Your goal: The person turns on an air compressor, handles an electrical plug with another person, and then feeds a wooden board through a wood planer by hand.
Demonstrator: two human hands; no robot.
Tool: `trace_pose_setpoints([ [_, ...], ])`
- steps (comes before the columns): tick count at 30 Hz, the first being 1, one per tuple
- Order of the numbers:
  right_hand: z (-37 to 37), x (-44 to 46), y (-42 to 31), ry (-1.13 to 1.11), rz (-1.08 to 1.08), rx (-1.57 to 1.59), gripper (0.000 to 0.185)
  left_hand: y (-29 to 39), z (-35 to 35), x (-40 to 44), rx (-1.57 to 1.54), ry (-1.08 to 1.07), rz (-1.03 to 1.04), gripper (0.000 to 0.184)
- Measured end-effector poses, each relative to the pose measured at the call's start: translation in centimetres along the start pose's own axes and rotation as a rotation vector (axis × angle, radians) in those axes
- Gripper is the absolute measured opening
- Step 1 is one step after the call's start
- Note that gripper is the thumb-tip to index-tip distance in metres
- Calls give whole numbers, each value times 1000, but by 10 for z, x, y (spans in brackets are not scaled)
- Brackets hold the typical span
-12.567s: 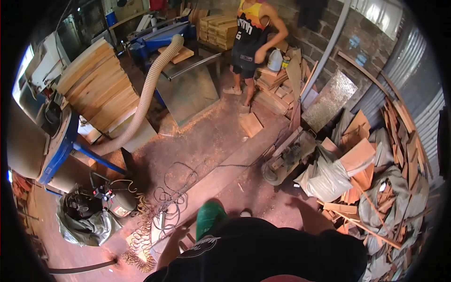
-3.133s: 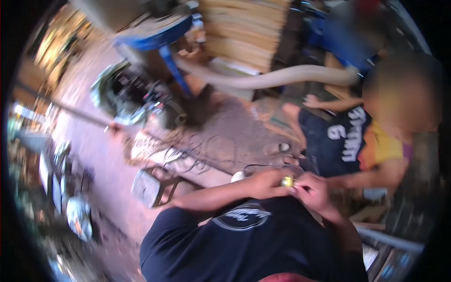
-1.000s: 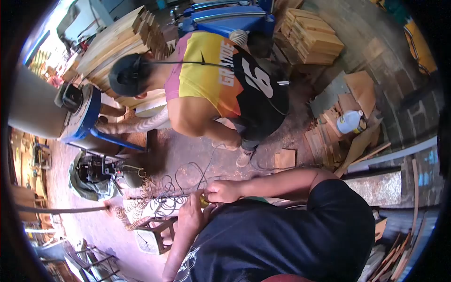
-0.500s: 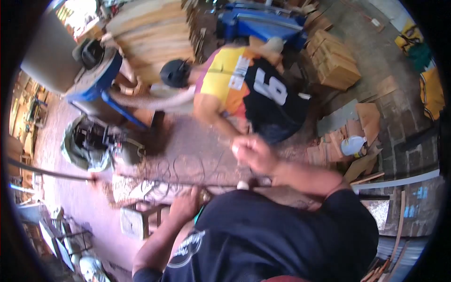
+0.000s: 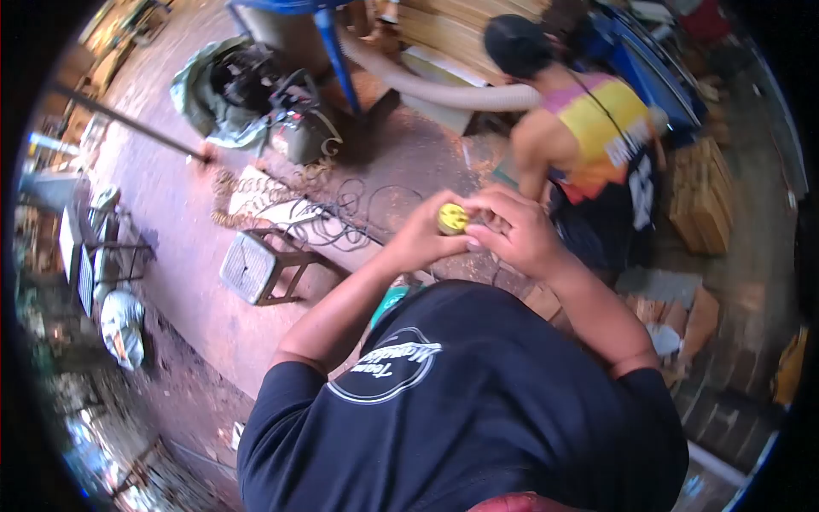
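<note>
Both of my hands are together in front of my chest. My left hand (image 5: 424, 232) is wrapped round a small round container with a yellow top (image 5: 453, 219), dark marks showing on that top. My right hand (image 5: 519, 232) is close against its right side, fingers curled and thumb tip near my left thumb. Whatever is between the right fingers, if anything, is too small to make out.
Beyond my hands a co-worker in a colourful sleeveless top (image 5: 597, 128) bends forward. A plastic stool (image 5: 247, 266) stands left, near tangled dark cables (image 5: 337, 218) on the floor. Further back are a compressor-like machine (image 5: 299, 128), a ribbed hose (image 5: 426, 90) and stacked boards (image 5: 448, 34).
My left hand has come up from near my waist, and my right hand has moved down to meet it. The yellow-topped container now shows. My view has turned left and down.
</note>
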State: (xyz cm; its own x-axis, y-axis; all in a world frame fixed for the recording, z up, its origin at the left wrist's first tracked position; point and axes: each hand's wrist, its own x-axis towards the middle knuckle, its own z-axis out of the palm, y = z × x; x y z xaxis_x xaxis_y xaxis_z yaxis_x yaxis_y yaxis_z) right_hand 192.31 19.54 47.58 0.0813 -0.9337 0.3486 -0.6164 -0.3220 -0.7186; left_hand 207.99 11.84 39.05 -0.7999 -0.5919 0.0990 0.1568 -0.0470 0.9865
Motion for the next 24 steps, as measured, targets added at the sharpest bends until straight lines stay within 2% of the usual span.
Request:
trace_pose_setpoints([
  [1,2,4,0,-26,-33,26,20,0,-2,-2,-44,-24,31,39],
  [3,4,4,-1,-120,154,28,14,5,3,-9,183,7,90,41],
  [4,7,5,-3,-105,142,20,16,5,8,-12,105,14,-10,42],
  [5,8,4,-4,-124,120,36,16,4,12,-14,171,77,36,41],
  [7,6,-1,-4,-190,182,-17,18,4,19,-18,265,151,3,40],
  [10,9,-7,-4,-206,133,-66,21,0,27,-24,345,228,17,40],
  [11,8,-9,-5,-189,104,-79,21,2,30,-26,354,240,17,40],
  [12,6,-12,-8,-239,199,-64,22,6,33,-28,406,254,12,40],
  [15,1,-20,-7,-349,150,-182,22,3,44,-33,490,298,33,39],
  [17,-2,-26,-6,-394,146,-153,21,2,51,-38,587,317,25,36],
  [20,-4,-41,3,-448,220,23,21,7,63,-46,675,350,14,28],
  [22,1,-56,16,-480,263,276,20,8,69,-52,743,352,8,25],
  [23,5,-65,23,-478,257,277,20,5,72,-55,815,341,31,25],
  [24,9,-74,31,-508,533,524,19,2,74,-58,886,331,53,26],
])
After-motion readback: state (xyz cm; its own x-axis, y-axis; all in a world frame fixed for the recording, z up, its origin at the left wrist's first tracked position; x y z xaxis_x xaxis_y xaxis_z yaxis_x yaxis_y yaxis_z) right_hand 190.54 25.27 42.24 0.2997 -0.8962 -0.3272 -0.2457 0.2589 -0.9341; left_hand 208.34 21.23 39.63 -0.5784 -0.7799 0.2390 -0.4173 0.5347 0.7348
